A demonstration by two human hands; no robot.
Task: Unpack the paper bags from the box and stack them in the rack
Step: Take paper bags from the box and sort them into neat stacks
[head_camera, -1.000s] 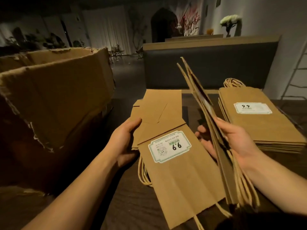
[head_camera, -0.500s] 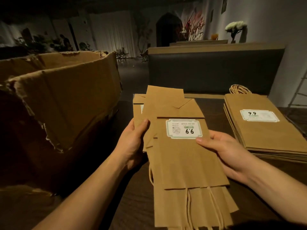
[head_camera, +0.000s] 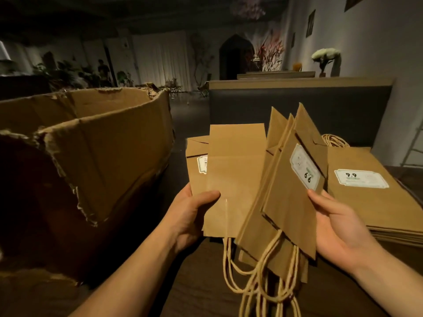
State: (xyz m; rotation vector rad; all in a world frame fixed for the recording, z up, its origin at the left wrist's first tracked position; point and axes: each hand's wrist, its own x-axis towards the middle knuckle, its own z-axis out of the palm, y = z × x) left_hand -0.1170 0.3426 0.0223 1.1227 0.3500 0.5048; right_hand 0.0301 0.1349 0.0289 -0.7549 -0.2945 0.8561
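Left hand (head_camera: 190,216) fingers gripping flat paper bags (head_camera: 235,179), right hand (head_camera: 338,227) fingers gripping tilted bags (head_camera: 288,202) labelled "9.9" upside down, stack (head_camera: 375,202) labelled "9.9" on tabletop (head_camera: 206,282), one torn cardboard box (head_camera: 96,152) left.

One cardboard box (head_camera: 96,156) stands at nine o'clock. Two hands: left (head_camera: 192,216), right (head_camera: 338,227). Between them, about five fanned paper bags (head_camera: 238,179); exact count unclear. One flat stack of bags (head_camera: 375,197) at three o'clock, too many to count. Three labels show.
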